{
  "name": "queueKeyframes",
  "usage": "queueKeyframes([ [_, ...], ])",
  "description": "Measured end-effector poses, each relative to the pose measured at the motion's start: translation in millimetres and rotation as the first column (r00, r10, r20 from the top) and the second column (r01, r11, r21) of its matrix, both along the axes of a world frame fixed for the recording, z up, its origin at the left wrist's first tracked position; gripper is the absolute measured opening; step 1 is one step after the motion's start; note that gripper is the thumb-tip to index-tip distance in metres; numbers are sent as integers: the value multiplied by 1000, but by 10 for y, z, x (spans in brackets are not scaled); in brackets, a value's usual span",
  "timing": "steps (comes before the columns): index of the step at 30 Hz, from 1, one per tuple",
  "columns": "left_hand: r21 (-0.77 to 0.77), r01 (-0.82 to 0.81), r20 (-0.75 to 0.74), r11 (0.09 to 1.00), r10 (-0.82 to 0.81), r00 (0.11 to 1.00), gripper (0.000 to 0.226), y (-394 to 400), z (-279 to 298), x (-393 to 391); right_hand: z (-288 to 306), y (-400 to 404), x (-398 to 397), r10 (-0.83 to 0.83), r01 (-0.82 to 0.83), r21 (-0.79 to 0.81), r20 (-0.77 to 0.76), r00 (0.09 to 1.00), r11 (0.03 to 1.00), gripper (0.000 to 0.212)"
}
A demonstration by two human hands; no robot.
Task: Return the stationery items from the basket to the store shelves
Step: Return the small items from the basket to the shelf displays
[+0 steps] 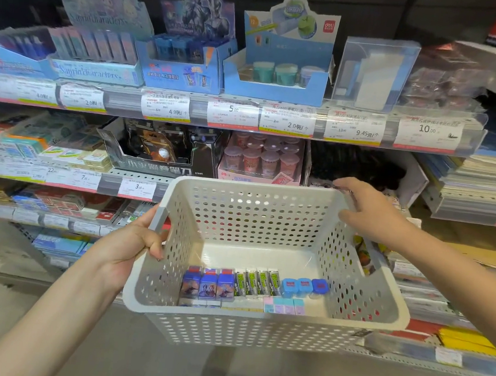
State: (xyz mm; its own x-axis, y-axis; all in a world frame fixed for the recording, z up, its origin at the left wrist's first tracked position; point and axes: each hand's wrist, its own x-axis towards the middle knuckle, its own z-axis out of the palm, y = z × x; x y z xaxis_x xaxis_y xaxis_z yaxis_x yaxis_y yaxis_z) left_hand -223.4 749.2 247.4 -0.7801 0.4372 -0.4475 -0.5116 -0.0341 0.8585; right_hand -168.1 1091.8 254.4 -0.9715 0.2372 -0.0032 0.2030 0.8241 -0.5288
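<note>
Holding white perforated basket [258,329] up in front of store shelves [247,115], prob. start of returning step, nothing picked out yet by the look of it. Left hand [128,243] gripping basket's left rim, fingers curled over edge & clamped on it. Right hand [367,210] resting at far right corner of rim, fingers straight & slightly apart, not closing on anything.

Sitting in basket along near wall: three blue picture-print sharpeners [208,283] at left, four dark green-lettered packs [258,281] in middle, three small blue sharpeners [304,287] at right, pastel pink/blue erasers [283,305] in front, partly hidden by rim.

Next move prob. calling for right hand dipping in, pinching one item, then matching it to its display box; blue picture-print box [185,62] on top shelf looking like likely home for blue picture-print ones. Small, boxy, light things; needing just a fingertip pinch.
</note>
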Motion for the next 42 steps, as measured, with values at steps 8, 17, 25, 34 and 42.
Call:
queueKeyframes([
  [8,79,15,2,997,-15,1000,95,-149,-3,91,-105,-93,135,7,-13,-132,-44,999,991,74],
  [17,28,25,-26,999,-24,999,90,-419,22,75,125,-398,135,-45,31,-221,-59,997,975,73],
  [25,54,57,-49,997,-54,997,98,-986,51,-129,282,-1024,-59,-74,62,-184,-61,995,981,69],
  [34,31,71,-227,997,-62,972,81,-1720,228,-480,338,-1808,-362,-198,164,-281,-95,976,946,58],
  [42,11,91,-205,996,-86,975,76,-2030,360,-752,499,-2239,-490,-261,241,-225,-66,963,944,49],
])
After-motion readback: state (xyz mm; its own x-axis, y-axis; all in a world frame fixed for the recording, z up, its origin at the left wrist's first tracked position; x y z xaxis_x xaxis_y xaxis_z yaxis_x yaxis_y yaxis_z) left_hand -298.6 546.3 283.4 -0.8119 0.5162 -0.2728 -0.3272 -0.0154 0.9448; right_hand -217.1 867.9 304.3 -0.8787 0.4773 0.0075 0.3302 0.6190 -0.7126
